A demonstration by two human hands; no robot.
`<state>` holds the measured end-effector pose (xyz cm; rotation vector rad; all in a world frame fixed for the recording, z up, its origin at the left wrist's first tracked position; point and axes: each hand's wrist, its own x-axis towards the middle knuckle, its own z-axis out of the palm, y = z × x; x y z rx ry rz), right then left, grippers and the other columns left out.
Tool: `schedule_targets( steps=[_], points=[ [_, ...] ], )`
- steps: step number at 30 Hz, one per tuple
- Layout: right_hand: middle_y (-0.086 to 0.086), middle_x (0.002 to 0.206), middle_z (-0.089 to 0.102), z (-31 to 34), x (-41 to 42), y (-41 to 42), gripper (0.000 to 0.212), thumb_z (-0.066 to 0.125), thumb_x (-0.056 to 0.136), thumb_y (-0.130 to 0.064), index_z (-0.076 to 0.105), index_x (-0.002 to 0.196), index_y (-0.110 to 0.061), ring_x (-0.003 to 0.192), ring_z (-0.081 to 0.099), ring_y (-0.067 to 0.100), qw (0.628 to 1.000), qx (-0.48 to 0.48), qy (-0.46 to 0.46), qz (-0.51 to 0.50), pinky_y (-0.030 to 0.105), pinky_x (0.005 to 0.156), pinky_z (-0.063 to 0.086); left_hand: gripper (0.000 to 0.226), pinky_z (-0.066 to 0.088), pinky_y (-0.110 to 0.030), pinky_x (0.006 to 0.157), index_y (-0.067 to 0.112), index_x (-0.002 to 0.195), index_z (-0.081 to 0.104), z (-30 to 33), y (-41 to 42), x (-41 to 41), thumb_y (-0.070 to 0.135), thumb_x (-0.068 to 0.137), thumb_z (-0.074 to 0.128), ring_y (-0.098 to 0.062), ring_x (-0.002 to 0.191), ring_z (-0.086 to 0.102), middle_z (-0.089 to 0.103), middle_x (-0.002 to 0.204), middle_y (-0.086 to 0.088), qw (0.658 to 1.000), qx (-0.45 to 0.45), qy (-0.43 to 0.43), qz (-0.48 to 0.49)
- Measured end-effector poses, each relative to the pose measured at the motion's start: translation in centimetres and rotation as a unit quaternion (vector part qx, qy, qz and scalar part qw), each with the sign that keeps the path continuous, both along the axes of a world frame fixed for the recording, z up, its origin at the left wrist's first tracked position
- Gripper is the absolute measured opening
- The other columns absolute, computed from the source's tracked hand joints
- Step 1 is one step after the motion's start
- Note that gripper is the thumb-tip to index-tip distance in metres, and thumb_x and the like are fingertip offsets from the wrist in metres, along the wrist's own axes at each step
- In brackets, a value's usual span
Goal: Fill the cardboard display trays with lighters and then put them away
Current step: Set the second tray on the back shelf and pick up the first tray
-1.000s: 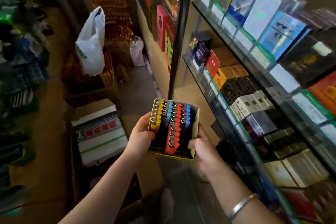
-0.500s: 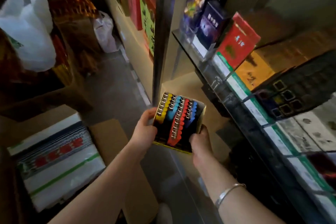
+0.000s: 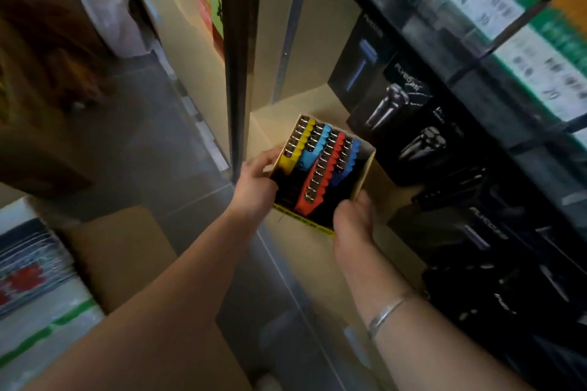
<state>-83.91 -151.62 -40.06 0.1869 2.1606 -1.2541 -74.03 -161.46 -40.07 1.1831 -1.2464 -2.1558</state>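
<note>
Nearest, two bare forearms reach up the frame; the right one wears a thin bracelet [image 3: 390, 311]. The right hand [image 3: 352, 222] grips the tray [image 3: 365, 168] at its near right corner, fingers curled under and round the edge. The left hand [image 3: 257, 182] grips the tray's left wall, thumb over the rim, fingers wrapped down the outside. The tray sits between them, over the pale low shelf [image 3: 311, 263], its open top tipped toward the camera; whether its base touches the shelf cannot be told. Its long axis runs from near right to far left. Inside, lighters [image 3: 320, 165] stand in rows along that axis, metal heads up: yellow at the left, then light blue, red, dark blue. Just right of the tray lie black shaver boxes [image 3: 409, 124]. Farther up right, glass shelves [image 3: 495, 51] carry green-edged labels. At left, a carton [image 3: 120, 251] and a white bag [image 3: 108, 3] beyond.
</note>
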Motion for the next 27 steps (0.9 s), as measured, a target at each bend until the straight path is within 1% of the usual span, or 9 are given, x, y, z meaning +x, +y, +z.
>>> schedule_targets(
  steps=[3,5,9,12,14,17,19,22,27],
  points=[
    [0.012,0.143,0.036,-0.3,-0.1,-0.7,0.049,0.034,0.092,-0.001,0.038,0.14,-0.013,0.125,0.044,0.03,0.999,0.02,0.031,-0.005,0.03,0.093,0.039,0.069,0.052,-0.035,0.082,0.039,0.113,0.061,-1.1,-1.5,-0.6,-0.013,0.076,0.036,-0.029,0.118,0.049,0.046,0.134,-0.008,1.0,-0.01,-0.003,-0.021],
    [0.01,0.147,0.03,-0.3,-0.1,-1.3,0.052,0.034,0.093,-0.002,0.03,0.144,-0.015,0.128,0.041,0.031,0.999,0.016,0.032,-0.025,0.034,0.097,0.039,0.067,0.051,-0.036,0.083,0.038,0.123,0.054,-1.4,-2.1,-1.0,-0.008,0.075,0.043,-0.027,0.115,0.051,0.045,0.134,-0.004,1.0,0.015,0.0,-0.007],
    [0.012,0.144,0.036,0.0,0.1,-3.3,0.054,0.037,0.09,0.0,0.034,0.142,-0.013,0.125,0.044,0.031,0.998,0.003,0.054,-0.044,0.036,0.102,0.04,0.068,0.052,-0.021,0.06,0.025,0.133,0.033,-2.1,-2.4,-1.7,-0.006,0.076,0.051,-0.018,0.102,0.056,0.053,0.116,0.003,0.99,0.089,0.02,0.111],
    [0.009,0.148,0.032,0.3,0.1,-4.9,0.062,0.043,0.089,0.0,0.024,0.146,-0.016,0.128,0.041,0.029,0.997,-0.02,0.06,-0.046,0.034,0.104,0.037,0.063,0.048,-0.035,0.092,0.021,0.136,0.029,-2.8,-2.3,-2.5,0.004,0.082,0.058,-0.018,0.113,0.051,0.044,0.132,-0.002,0.99,0.035,-0.02,0.133],
    [0.008,0.15,0.029,0.2,0.0,-5.7,0.07,0.052,0.088,-0.002,0.019,0.148,-0.018,0.129,0.041,0.028,0.996,-0.051,0.057,-0.05,0.033,0.104,0.037,0.054,0.044,-0.033,0.096,0.021,0.132,0.033,-2.6,-2.4,-3.0,0.011,0.085,0.059,-0.018,0.114,0.05,0.039,0.133,-0.002,0.988,-0.033,-0.075,0.13],
    [0.009,0.148,0.033,-0.1,0.0,-6.8,0.078,0.061,0.085,-0.002,0.018,0.148,-0.022,0.124,0.047,0.029,0.991,-0.112,0.038,-0.067,0.042,0.1,0.044,0.04,0.048,-0.015,0.072,0.019,0.116,0.052,-1.6,-2.6,-3.8,-0.004,0.084,0.051,-0.012,0.102,0.059,0.053,0.123,-0.008,0.99,-0.08,-0.029,0.114],
    [0.012,0.144,0.038,-0.2,-0.2,-7.4,0.078,0.062,0.084,-0.002,0.019,0.147,-0.022,0.121,0.051,0.03,0.987,-0.14,0.026,-0.073,0.045,0.097,0.047,0.044,0.048,-0.011,0.063,0.021,0.103,0.06,-1.1,-2.9,-4.1,-0.014,0.081,0.045,-0.002,0.086,0.065,0.066,0.101,-0.002,0.991,-0.099,0.009,0.095],
    [0.014,0.138,0.046,-0.6,-0.7,-8.1,0.075,0.061,0.085,-0.003,0.022,0.147,-0.022,0.117,0.054,0.03,0.984,-0.159,0.025,-0.071,0.05,0.097,0.046,0.049,0.047,-0.009,0.062,0.027,0.092,0.062,-0.7,-3.3,-4.2,-0.017,0.081,0.043,0.004,0.078,0.065,0.071,0.078,0.014,0.99,-0.12,0.035,0.072],
    [0.013,0.138,0.046,-0.6,-1.3,-8.4,0.073,0.06,0.086,-0.004,0.024,0.146,-0.024,0.118,0.054,0.03,0.985,-0.157,0.02,-0.067,0.051,0.097,0.046,0.048,0.045,-0.008,0.067,0.023,0.1,0.062,-1.1,-3.7,-3.6,-0.017,0.083,0.042,0.006,0.08,0.064,0.07,0.082,0.015,0.993,-0.111,0.022,0.036]
  ],
)
